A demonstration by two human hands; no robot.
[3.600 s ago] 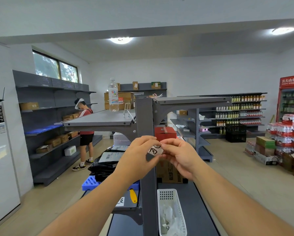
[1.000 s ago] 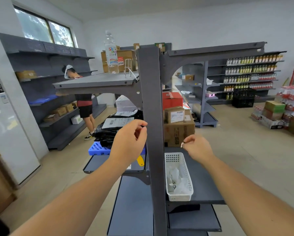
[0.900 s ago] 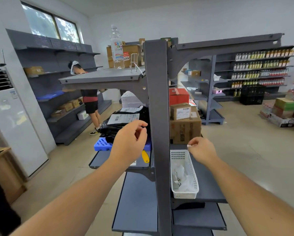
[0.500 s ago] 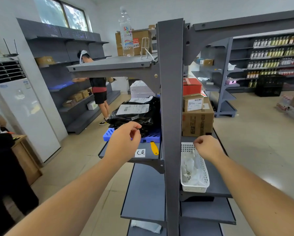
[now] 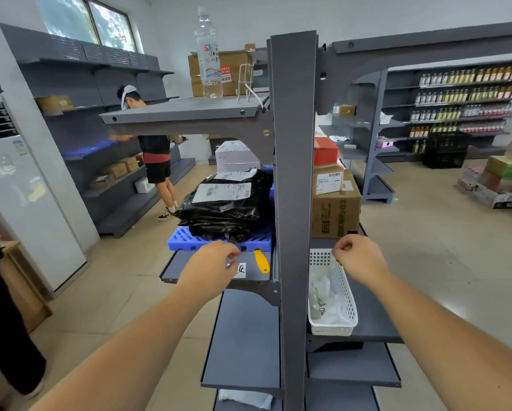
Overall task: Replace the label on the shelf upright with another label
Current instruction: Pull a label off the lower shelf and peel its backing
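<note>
Both hands hover either side of the grey shelf upright (image 5: 293, 179), each with fingers curled in.

The left hand (image 5: 211, 269) hangs over the left shelf (image 5: 189, 266), thumb and forefinger drawn together just above a white label (image 5: 240, 269) with black marks that lies flat on the shelf, partly hidden by the fingers (I cannot tell whether they touch it). A yellow-handled tool (image 5: 261, 260) lies just beside the label. The right hand (image 5: 358, 259) is over the far end of the white basket (image 5: 348, 295) of paper scraps, fingertips pinched close; if something small sits between them, it is too small to make out. The upright's face shows no label.
</note>
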